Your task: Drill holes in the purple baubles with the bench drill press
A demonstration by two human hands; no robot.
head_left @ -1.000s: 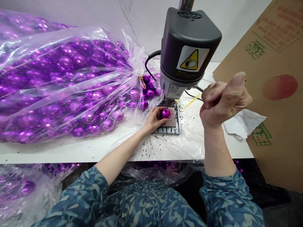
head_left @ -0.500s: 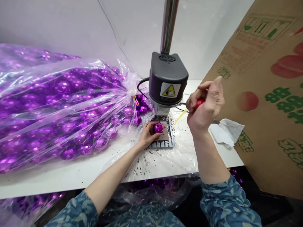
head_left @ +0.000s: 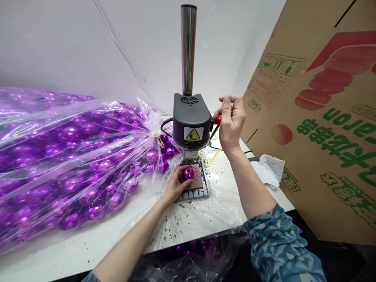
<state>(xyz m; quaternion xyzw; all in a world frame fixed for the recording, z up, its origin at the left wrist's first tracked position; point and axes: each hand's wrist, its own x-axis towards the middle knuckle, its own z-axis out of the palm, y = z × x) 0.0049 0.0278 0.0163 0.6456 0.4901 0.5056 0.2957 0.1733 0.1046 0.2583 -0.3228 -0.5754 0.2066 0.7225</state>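
Note:
A shiny purple faceted ball ornament sits between the thumb and fingers of my left hand, over the tan pad on the slotted base of a small bench machine. My left hand is closed on the ball, under the machine's black head, which carries a yellow warning label. To the right of that head, my right hand has its fingers curled round the red knob of the machine's lever. Whatever tool tip lies beneath the head is hidden.
A large clear bag of purple balls fills the table's left side. A tall printed cardboard box stands at the right, with crumpled white paper beside it. Dark flakes and plastic film lie near the table's front edge.
The camera view has shifted, showing the top of the machine's column. My right hand and the red knob have moved up and closer to the machine's head. My left hand still holds the ball.

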